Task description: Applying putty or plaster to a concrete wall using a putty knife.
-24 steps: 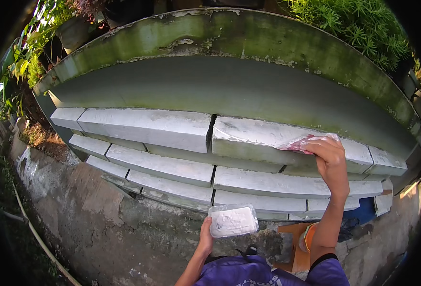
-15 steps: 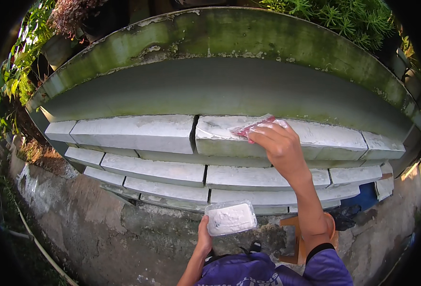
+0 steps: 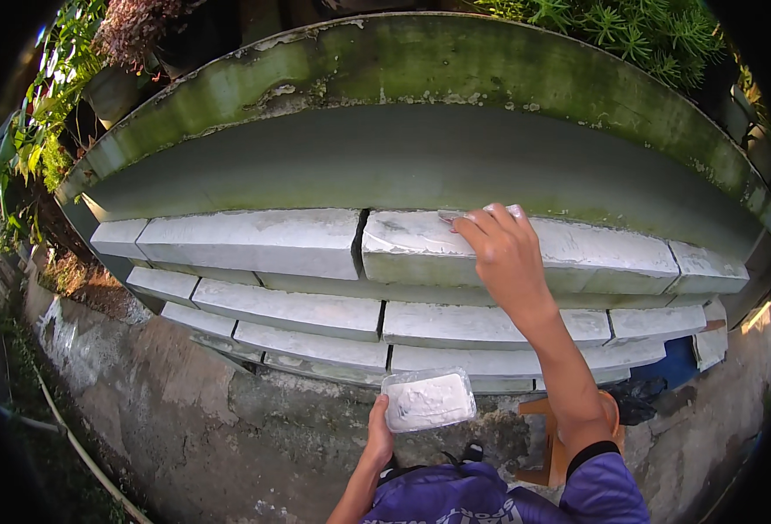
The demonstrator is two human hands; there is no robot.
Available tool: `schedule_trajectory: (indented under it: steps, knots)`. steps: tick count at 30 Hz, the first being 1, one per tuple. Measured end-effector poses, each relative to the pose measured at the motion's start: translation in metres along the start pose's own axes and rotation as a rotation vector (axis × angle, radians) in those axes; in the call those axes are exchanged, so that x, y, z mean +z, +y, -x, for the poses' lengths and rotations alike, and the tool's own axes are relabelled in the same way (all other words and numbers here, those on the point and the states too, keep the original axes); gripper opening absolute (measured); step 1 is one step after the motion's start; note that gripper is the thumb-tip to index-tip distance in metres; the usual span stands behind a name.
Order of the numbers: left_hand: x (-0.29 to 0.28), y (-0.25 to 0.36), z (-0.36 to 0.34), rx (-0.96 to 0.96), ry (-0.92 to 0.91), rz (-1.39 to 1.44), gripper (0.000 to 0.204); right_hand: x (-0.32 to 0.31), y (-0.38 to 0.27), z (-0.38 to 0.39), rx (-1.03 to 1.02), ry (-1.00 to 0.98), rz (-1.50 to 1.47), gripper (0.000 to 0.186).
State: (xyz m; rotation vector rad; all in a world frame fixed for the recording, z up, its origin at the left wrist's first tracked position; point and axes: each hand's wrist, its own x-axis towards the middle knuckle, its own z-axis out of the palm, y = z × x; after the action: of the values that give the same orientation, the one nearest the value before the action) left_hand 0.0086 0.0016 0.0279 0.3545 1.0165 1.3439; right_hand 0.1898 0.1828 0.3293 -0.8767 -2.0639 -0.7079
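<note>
Their right hand (image 3: pixel 501 249) pinches a mostly hidden scraper (image 3: pixel 449 216) on the top ledge (image 3: pixel 591 249), apparently spreading white paste (image 3: pixel 429 399) from the tray (image 3: pixel 427 428) their left hand (image 3: pixel 380 428) grips; the next stroke likely wants flat, even pressure.

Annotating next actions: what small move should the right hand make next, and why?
Probably a light leftward stroke of the thin spreader held in the right hand: its edge is at the top of the upper ledge, and the white paste to its left looks ridged and patchy. The clear plastic tray in the left hand holds more if needed.
</note>
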Motion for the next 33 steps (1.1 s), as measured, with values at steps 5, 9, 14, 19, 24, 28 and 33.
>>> schedule_trajectory:
  steps: [5, 9, 14, 19, 24, 28, 33]
  knots:
    - [-0.025, -0.02, -0.01, 0.034, 0.009, 0.001, 0.065, -0.03, -0.016, 0.004, 0.012, -0.126, 0.002, 0.023]
    - [-0.029, -0.02, -0.008, 0.059, 0.046, -0.01, 0.064, -0.053, -0.039, -0.01, 0.003, -0.11, 0.002, 0.021]
    - [-0.018, -0.009, -0.004, 0.031, 0.052, -0.066, 0.066, -0.002, -0.059, -0.039, -0.105, 0.048, -0.105, 0.015]
    - [-0.014, -0.002, 0.002, 0.047, 0.066, -0.075, 0.065, 0.024, -0.07, -0.039, -0.198, -0.014, -0.115, 0.013]
    - [-0.029, -0.011, -0.002, 0.046, 0.037, 0.027, 0.058, -0.021, -0.077, -0.013, -0.161, -0.124, -0.18, 0.022]
    - [-0.034, -0.014, -0.003, 0.045, 0.034, 0.026, 0.058, -0.038, -0.064, -0.006, -0.074, -0.064, -0.174, 0.02]
    - [-0.029, -0.016, -0.008, 0.044, 0.079, 0.001, 0.058, 0.001, -0.051, -0.021, -0.003, 0.048, -0.2, 0.027]
